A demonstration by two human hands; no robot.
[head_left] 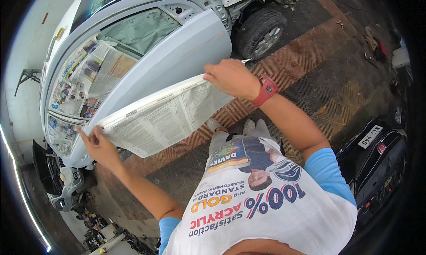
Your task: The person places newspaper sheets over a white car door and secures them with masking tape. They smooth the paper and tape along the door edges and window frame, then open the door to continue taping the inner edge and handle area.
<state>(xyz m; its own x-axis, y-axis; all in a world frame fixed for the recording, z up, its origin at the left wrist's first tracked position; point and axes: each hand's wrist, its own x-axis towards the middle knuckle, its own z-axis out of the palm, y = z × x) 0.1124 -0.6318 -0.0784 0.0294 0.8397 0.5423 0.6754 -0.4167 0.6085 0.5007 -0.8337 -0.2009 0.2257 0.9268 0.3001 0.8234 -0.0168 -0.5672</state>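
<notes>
A newspaper sheet (164,119) is stretched between my two hands alongside a pale grey-blue car door (186,46). My right hand (233,79), wearing a red watch (265,90) at the wrist, is closed on the sheet's upper edge toward its right end. At the left end, my left hand (101,149) has the corner by the thumb, with a forefinger extended near the car body's edge. Newspaper (95,73) covers the car's rear side window, and greenish sheeting (142,33) covers the front one.
The car's front wheel (262,33) stands beyond the door, next to exposed front-end parts. A dark car (375,161) is at the right. Another vehicle's stripped front (64,184) and cluttered items (100,230) lie at the lower left. Textured reddish-brown flooring (301,73) runs beneath me.
</notes>
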